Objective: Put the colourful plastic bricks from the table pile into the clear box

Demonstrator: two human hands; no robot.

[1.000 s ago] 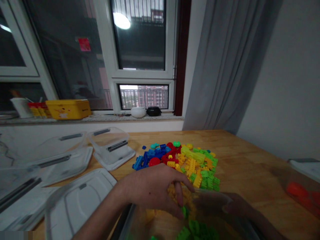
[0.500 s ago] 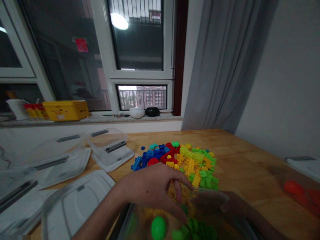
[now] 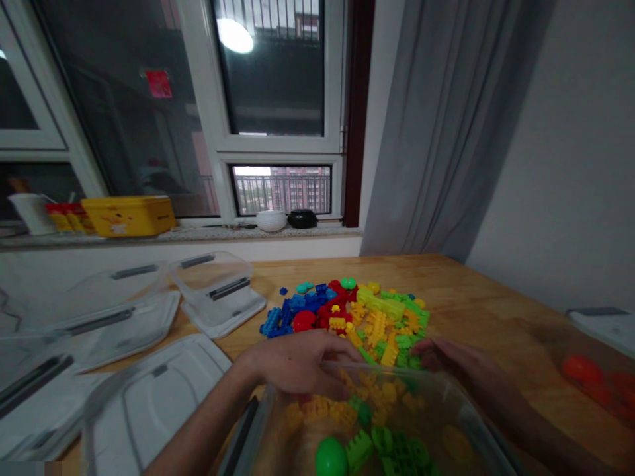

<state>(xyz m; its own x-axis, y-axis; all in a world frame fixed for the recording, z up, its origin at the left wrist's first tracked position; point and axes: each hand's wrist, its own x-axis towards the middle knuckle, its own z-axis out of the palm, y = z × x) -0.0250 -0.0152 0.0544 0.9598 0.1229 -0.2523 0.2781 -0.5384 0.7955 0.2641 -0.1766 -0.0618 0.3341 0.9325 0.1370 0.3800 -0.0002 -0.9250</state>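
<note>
A clear plastic bin (image 3: 449, 396) sits at the near edge of the wooden table (image 3: 496, 311), holding yellow and green toy blocks (image 3: 381, 446) and a green ball (image 3: 331, 457). My left hand (image 3: 297, 367) lies over the bin's far left rim, fingers curled onto it. My right hand (image 3: 454, 360) grips the far right corner of the rim, fingertips touching the edge of a loose pile of blue, red, yellow and green blocks (image 3: 362, 311) just beyond the bin.
Empty clear containers (image 3: 218, 287) and white lids (image 3: 163, 396) cover the table's left side. Another bin with red pieces (image 3: 592, 377) stands at the right edge. A yellow box (image 3: 129, 215) and bowls sit on the windowsill; a grey curtain (image 3: 446, 132) hangs behind.
My left hand came out of the bin and settled on its far rim. My right hand rose from behind the bin wall to the rim's right corner. A green ball rolled into view inside.
</note>
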